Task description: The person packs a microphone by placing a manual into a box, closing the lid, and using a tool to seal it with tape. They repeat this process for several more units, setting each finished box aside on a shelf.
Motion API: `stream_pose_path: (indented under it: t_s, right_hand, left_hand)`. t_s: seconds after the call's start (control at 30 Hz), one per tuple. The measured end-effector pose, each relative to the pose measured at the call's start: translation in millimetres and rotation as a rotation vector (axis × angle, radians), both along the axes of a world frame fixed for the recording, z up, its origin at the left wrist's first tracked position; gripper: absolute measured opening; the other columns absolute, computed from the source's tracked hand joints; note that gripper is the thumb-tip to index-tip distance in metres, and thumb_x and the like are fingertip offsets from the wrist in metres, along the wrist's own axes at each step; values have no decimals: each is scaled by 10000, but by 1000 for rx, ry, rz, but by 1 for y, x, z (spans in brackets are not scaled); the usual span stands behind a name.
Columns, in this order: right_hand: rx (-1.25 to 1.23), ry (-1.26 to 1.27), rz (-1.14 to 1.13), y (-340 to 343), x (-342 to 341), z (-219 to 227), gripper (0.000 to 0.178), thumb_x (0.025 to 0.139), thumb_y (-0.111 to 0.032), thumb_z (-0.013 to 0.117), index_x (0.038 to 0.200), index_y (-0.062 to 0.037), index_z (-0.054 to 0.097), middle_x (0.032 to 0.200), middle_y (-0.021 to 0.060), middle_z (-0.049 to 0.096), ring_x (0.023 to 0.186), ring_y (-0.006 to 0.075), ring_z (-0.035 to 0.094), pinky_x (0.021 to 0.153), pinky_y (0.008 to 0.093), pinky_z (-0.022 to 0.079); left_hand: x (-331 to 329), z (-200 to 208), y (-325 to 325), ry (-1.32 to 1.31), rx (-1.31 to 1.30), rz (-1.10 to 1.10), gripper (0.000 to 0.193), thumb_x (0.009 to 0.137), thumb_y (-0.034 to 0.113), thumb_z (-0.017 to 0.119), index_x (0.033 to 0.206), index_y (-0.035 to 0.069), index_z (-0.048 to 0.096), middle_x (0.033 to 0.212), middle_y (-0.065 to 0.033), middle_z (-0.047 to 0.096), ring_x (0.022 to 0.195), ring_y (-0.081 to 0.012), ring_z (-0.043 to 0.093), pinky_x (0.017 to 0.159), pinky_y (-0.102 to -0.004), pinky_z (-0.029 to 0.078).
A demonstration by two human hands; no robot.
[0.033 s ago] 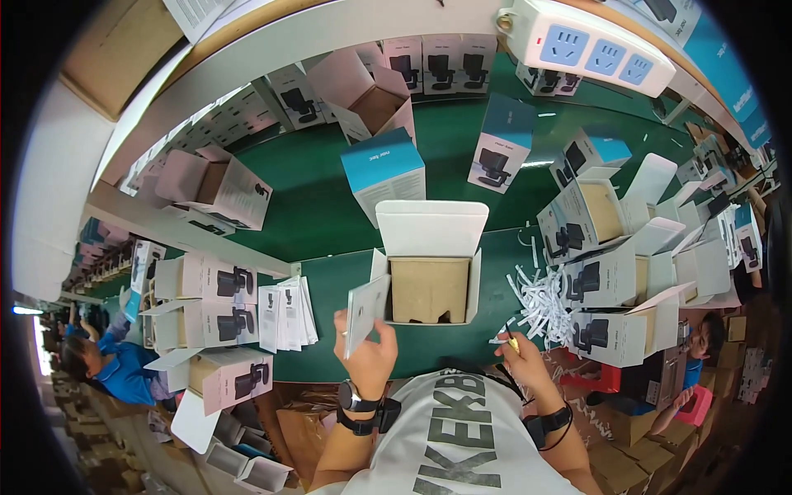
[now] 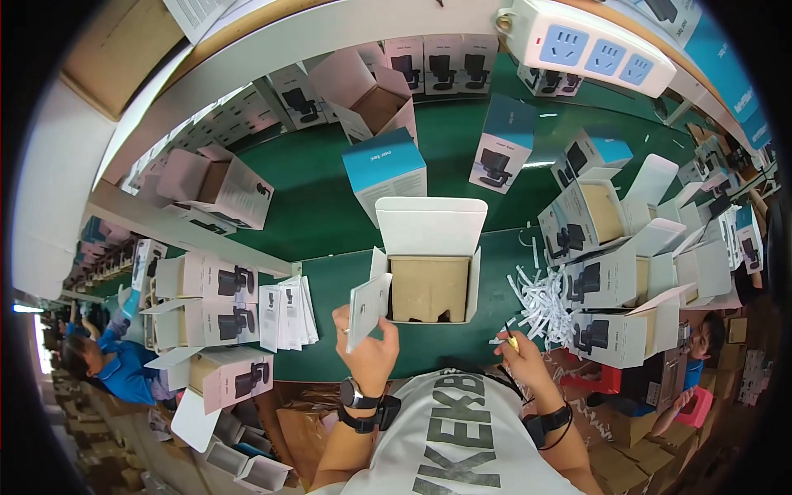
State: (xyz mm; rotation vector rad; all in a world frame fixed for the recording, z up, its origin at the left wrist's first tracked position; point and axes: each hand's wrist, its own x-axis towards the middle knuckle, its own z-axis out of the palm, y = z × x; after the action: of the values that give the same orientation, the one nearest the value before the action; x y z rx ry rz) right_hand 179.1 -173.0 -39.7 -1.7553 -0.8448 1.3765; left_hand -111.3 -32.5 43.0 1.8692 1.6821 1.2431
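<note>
My left hand (image 2: 369, 353) is closed around a thin white stack of booklets (image 2: 365, 312), held upright beside an open white box (image 2: 432, 227). That box stands in front of me with its back flap raised, and a brown moulded-pulp insert (image 2: 429, 287) fills it. In my right hand (image 2: 521, 360), closed and right of the box, is a small yellow-handled tool (image 2: 512, 341) with a thin dark tip; its exact kind is unclear. Cut white paper strips (image 2: 540, 307) lie piled beyond that hand. More white booklets (image 2: 287, 313) rest on the green table to the left.
Open boxes with inserts (image 2: 596, 280) crowd the right, and others (image 2: 216, 280) line the left. Closed blue-topped boxes (image 2: 384, 173) stand farther back on the green table (image 2: 330, 268). A white power strip (image 2: 590, 48) hangs above. People in blue sit at both sides.
</note>
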Motion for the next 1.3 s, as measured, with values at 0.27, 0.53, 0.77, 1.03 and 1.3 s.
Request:
stream_pose_path:
  t_s: [0.27, 0.53, 0.77, 1.03, 1.3]
  right_hand:
    - [182, -240, 278, 54, 2, 25, 280, 1032, -153, 603, 1277, -21, 635, 947, 106, 766, 777, 228, 722, 722, 337, 549]
    - [341, -286, 350, 84, 4, 39, 286, 1041, -147, 615, 1297, -21, 637, 957, 46, 745, 742, 107, 624, 671, 266, 504]
    - [197, 210, -88, 116, -14, 69, 291, 1029, -195, 666, 1255, -15, 639, 975, 18, 701, 752, 64, 573, 641, 227, 454]
    - [650, -500, -71, 133, -52, 44, 287, 988, -210, 711, 1214, -44, 648, 966, 136, 679, 803, 225, 669, 705, 349, 517]
    - [732, -868, 333, 166, -2, 92, 170, 912, -107, 756, 1060, -40, 707, 963, 123, 722, 849, 303, 709, 739, 384, 548]
  left_hand:
    - [-12, -13, 4, -123, 5, -48, 666, 852, 64, 759, 1411, -16, 406, 1299, -224, 554, 1064, -388, 632, 936, -459, 523]
    - [26, 10, 19, -164, 73, -26, 760, 921, 83, 722, 1564, -1, 325, 1290, -242, 583, 1071, -357, 640, 954, -421, 509]
    - [13, -8, 22, -556, -473, -196, 848, 910, 185, 754, 1604, -9, 307, 1537, -275, 410, 1349, -404, 493, 1119, -466, 436]
    - [47, 27, 5, 488, -51, -549, 952, 866, 331, 809, 1600, -28, 320, 1635, -338, 294, 1533, -467, 306, 1234, -559, 291]
    - [47, 0, 12, 702, 13, -668, 1000, 823, 409, 814, 1583, -51, 356, 1675, -275, 288, 1566, -441, 262, 1274, -561, 197]
